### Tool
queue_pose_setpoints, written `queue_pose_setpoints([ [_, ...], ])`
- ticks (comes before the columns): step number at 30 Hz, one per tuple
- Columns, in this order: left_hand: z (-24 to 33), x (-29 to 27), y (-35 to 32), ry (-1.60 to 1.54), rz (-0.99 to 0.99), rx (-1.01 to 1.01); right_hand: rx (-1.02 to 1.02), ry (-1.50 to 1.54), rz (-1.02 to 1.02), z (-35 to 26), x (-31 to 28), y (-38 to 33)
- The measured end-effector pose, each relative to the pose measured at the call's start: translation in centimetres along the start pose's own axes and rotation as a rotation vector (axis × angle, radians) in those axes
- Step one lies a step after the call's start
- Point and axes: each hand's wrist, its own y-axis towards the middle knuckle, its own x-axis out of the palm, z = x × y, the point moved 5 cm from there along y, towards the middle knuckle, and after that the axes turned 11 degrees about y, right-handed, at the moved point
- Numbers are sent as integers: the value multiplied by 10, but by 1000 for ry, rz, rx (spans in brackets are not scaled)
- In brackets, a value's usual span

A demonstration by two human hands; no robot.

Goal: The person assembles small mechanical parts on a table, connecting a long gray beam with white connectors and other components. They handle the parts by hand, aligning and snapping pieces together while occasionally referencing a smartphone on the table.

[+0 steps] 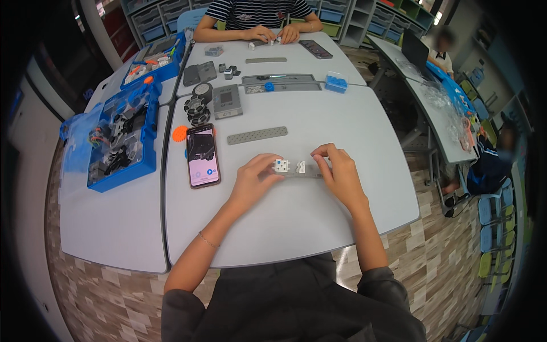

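A grey construction beam (306,173) lies crosswise in front of me, low over the white table. My left hand (254,176) closes on its left end, thumb in front and fingers behind. There a white block with holes and a blue dot (281,165) sits on the beam. A smaller white angled connector (301,166) stands to the right of that block. Beside the beam's right end is my right hand (342,176), its fingers curled and thumb and index finger close together. Whatever they may pinch is too small to make out.
A phone (203,155) lies left of my hands. Beyond are a loose grey plate (257,135), black wheels (197,108), a grey controller box (228,101) and a blue parts bin (336,83). A blue tray of parts (122,142) stands left. Another person's hands (273,35) work opposite.
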Motion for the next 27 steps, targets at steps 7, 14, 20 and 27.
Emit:
queue_pose_setpoints([
  [7, -13, 4, 7, -345, 52, -113, 263, 404, -83, 13, 3, -17],
  [14, 1, 25, 17, -839, -110, -258, 229, 548, -178, -30, 20, -63],
  [20, 23, 52, 37, -717, -478, -303, 15, 524, -112, -56, 40, -78],
  [27, 22, 74, 62, -485, -858, -212, 251, 656, -1, -29, 12, -98],
])
